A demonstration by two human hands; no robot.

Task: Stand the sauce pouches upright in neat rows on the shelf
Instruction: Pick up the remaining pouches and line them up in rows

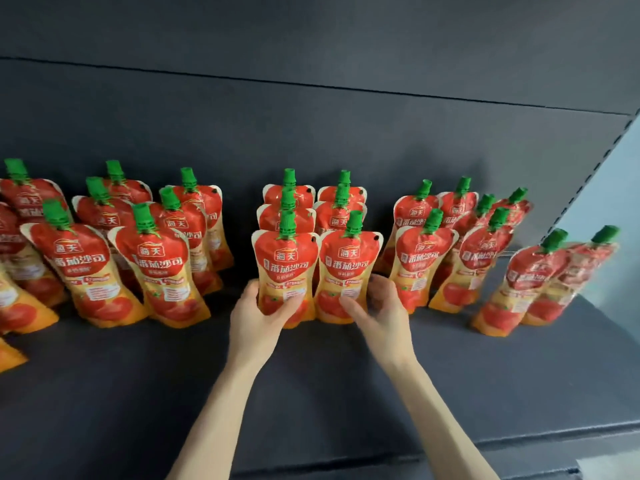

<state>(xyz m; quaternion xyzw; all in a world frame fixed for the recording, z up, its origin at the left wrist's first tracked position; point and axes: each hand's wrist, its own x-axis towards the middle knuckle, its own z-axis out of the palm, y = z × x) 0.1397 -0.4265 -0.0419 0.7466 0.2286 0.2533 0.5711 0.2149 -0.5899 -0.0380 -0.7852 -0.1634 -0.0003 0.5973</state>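
Wrapped left fingers (292, 306) round the lower body of the front-left pouch (284, 261) and right fingers (348, 304) round the front-right pouch (349, 263), one apiece, neither hand nearer. Had both pouches at 12 o'clock from the palms, touching side by side, long axes upright, green caps (287, 225) pointing to 12. Held them seemingly resting on the dark shelf (311, 393), heading two files. Noted red-and-orange tomato print and soft, waisted sides. Saw leaning groups (156, 265) at 9 and 3.

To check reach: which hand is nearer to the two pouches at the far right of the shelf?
Right. The right hand is at the middle pouches, left of the far-right pair; the left hand is farther left.
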